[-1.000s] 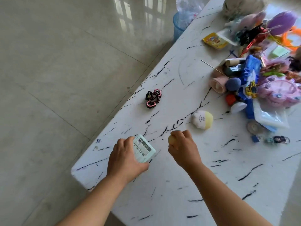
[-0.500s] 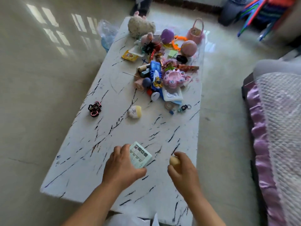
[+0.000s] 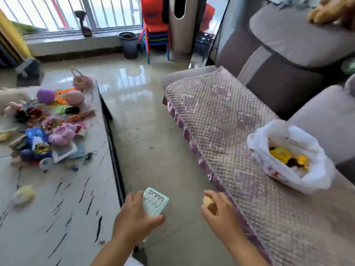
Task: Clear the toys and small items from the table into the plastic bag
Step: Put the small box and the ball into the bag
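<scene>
Nearest the camera, the left hand [image 3: 134,217] curled its fingers and thumb round a pale green card [image 3: 156,203] printed with small rows of marks, holding it over the floor [image 3: 153,150] just off the desk's [image 3: 57,208] corner. The right hand [image 3: 221,214] gripped a small tan ball [image 3: 208,203], its fingers wrapped about it, beside the edge of the sofa's quilted cover [image 3: 221,121]. Both hands hung in the gap between desk and sofa [image 3: 288,54], apart from each other.

On the desk to the left lay a yellow-and-white plush [image 3: 23,194] alone on the marble top. Beyond it a keyring [image 3: 89,155] lay at the near edge of a heap of toys [image 3: 48,131]: blue and pink pieces, a purple ball [image 3: 45,96], a pink ball [image 3: 74,97] and a small pink basket [image 3: 81,81] at the far end.

To the right, the white bag [image 3: 292,158] sat open on the quilted cover, with yellow and dark items already inside.

Farther off stood a dark bin [image 3: 128,45] and a stack of coloured chairs [image 3: 154,29] by the window.
</scene>
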Demonstrator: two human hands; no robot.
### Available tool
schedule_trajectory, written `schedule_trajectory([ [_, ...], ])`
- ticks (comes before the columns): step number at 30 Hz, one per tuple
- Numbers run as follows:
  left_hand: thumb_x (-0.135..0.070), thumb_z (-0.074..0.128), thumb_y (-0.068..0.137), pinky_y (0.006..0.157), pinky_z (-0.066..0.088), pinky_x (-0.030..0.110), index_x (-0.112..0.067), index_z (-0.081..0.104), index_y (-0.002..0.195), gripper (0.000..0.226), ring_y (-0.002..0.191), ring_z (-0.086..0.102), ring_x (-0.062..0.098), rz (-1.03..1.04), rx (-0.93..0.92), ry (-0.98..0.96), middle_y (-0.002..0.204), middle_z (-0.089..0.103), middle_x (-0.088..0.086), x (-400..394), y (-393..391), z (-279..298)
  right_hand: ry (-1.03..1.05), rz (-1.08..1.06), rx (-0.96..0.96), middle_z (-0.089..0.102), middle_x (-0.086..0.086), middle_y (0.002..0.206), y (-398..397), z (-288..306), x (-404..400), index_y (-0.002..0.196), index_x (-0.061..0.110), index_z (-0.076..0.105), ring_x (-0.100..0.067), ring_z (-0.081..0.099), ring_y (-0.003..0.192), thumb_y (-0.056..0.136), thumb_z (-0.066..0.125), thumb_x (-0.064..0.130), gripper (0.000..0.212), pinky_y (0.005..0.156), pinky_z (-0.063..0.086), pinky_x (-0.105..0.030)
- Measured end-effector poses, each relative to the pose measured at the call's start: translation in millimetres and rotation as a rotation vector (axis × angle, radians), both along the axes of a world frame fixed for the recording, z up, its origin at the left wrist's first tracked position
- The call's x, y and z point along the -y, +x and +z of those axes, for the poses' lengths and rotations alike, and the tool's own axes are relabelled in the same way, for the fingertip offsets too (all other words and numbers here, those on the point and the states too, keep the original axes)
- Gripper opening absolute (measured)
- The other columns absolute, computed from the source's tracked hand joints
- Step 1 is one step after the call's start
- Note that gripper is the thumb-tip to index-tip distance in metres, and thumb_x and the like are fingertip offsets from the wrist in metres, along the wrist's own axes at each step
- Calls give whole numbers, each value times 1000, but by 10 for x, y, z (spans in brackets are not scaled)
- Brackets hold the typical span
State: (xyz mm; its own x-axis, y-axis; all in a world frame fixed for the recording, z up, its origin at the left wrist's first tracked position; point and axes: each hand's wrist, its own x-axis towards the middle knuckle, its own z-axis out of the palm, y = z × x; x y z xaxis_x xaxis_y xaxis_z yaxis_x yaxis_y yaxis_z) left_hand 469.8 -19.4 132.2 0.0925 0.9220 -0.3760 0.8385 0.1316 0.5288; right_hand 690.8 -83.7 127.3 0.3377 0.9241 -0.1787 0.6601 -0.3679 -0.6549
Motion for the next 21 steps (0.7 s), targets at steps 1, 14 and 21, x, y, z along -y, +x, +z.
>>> schedule_trajectory([
  [1, -55, 71, 58, 75, 40, 27, -27, 42, 118, 72, 102, 50, 15, -24, 24, 7, 105, 39, -8, 7, 311, 6, -4, -34, -2, 53, 6, 101, 280, 9, 99, 113, 23, 59, -9, 53, 91, 79, 66, 21, 35, 78, 36, -16],
  [14, -59, 69, 53, 73, 42, 25, -28, 39, 122, 81, 87, 46, 10, -430, 94, 12, 102, 36, -12, -180, 3077, 42, -44, -502, 9, 48, 4, 128, 2619, -87, 624, 133, 29, 40, -15, 51, 112, 86, 60, 35, 52, 82, 40, -21],
  [21, -67, 65, 52, 80, 44, 28, -28, 37, 125, 87, 100, 46, 12, -602, 43, -6, 108, 39, -12, -864, 4368, -213, -26, -636, 11, 53, 2, 119, 3506, -293, 171, 125, 18, 48, -15, 52, 107, 84, 64, 35, 48, 79, 40, -20],
])
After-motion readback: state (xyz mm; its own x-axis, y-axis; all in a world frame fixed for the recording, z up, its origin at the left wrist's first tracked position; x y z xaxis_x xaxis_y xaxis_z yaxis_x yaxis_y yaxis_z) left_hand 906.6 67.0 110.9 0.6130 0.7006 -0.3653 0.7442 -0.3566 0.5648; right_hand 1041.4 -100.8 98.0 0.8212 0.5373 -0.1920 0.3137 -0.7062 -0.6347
